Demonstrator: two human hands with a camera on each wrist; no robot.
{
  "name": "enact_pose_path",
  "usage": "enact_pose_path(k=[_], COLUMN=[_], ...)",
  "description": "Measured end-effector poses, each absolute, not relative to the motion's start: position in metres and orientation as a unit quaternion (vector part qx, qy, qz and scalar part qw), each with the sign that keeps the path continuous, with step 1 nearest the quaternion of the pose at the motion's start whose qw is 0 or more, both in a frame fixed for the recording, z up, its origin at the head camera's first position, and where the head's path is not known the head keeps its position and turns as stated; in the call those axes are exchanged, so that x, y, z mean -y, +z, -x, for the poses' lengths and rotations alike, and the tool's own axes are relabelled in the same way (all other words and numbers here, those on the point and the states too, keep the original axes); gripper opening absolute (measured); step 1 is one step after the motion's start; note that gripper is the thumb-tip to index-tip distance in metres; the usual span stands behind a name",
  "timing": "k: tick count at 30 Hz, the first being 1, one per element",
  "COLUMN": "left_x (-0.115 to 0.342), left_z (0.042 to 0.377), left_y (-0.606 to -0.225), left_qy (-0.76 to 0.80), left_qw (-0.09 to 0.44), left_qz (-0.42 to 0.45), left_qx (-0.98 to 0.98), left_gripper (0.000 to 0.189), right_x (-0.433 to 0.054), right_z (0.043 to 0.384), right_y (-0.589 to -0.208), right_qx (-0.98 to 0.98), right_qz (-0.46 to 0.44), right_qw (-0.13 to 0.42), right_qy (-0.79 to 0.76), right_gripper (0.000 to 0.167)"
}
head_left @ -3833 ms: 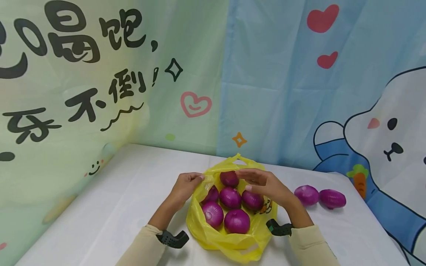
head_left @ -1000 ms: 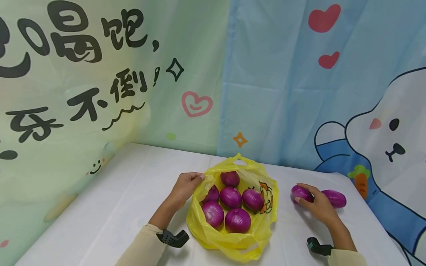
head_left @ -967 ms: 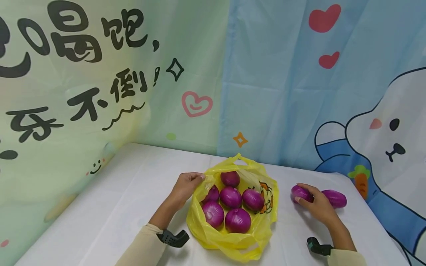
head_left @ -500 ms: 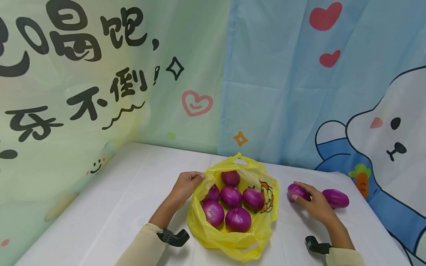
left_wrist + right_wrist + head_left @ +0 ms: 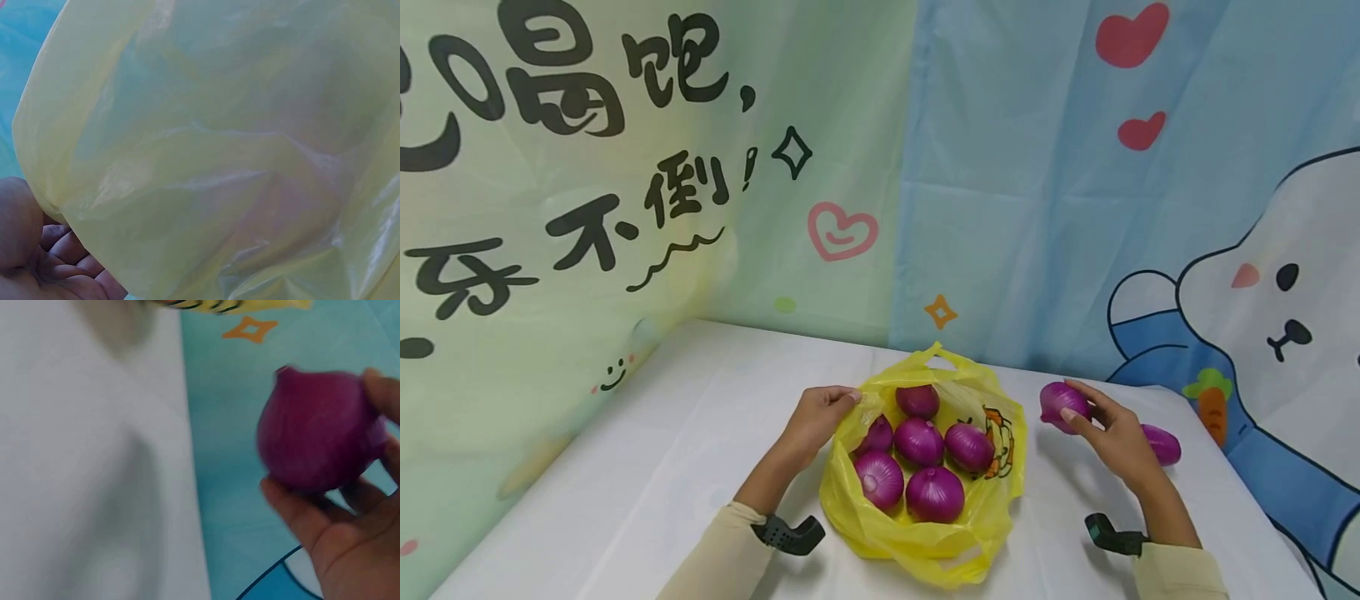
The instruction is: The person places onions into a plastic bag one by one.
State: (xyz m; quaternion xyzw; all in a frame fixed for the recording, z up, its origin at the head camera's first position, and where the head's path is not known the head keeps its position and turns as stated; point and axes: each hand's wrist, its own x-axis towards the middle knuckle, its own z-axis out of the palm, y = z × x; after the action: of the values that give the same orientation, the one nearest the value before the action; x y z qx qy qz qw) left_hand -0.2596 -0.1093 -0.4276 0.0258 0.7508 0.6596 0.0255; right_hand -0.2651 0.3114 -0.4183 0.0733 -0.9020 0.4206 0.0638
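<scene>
In the head view a yellow plastic bag [image 5: 887, 542] stands with its mouth spread wide, and several red onions [image 5: 935, 495] lie inside it. My left hand [image 5: 817, 421] pinches the bag's left rim between thumb and fingers; the left wrist view shows the thin bag film [image 5: 156, 187] covering most of the picture. To the right of the bag, my right hand [image 5: 1114, 435] grips a red onion [image 5: 319, 431] above the table, its thumb and fingers around the sides. One more red onion [image 5: 1162, 445] lies on the table behind that hand, partly covered by it.
A white cloth covers the table [image 5: 647, 467]. Behind it hangs a printed backdrop [image 5: 985, 167] with hearts, lettering and a cartoon bear [image 5: 1240, 242]. Each wrist wears a black device [image 5: 790, 535].
My right hand left the bag, went right to the pair of onions, took hold of the left one and raised it off the table. The left hand kept its hold on the bag.
</scene>
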Motion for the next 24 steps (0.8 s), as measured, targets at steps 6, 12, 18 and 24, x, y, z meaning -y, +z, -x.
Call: enact_pose_path(k=[6, 12, 18, 24], left_x=[0.110, 0.108, 0.108, 0.109], left_z=[0.259, 0.259, 0.257, 0.256], left_y=[-0.429, -0.429, -0.429, -0.427], left_qy=[0.659, 0.666, 0.671, 0.668], left_qw=[0.025, 0.030, 0.028, 0.027], left_qz=[-0.025, -0.027, -0.026, -0.026], left_qx=[-0.751, -0.745, -0.740, -0.744], left_gripper=[0.032, 0.032, 0.032, 0.033], right_x=[-0.304, -0.292, -0.275, -0.256], right_z=[0.267, 0.264, 0.261, 0.263], right_y=[-0.400, -0.381, -0.364, -0.355], right_qx=[0.870, 0.843, 0.806, 0.798], right_qz=[-0.111, -0.149, -0.213, -0.262], right_qw=[0.091, 0.147, 0.142, 0.078], right_qy=[0.472, 0.495, 0.534, 0.538], right_gripper=[0.061, 0.056, 0.054, 0.052])
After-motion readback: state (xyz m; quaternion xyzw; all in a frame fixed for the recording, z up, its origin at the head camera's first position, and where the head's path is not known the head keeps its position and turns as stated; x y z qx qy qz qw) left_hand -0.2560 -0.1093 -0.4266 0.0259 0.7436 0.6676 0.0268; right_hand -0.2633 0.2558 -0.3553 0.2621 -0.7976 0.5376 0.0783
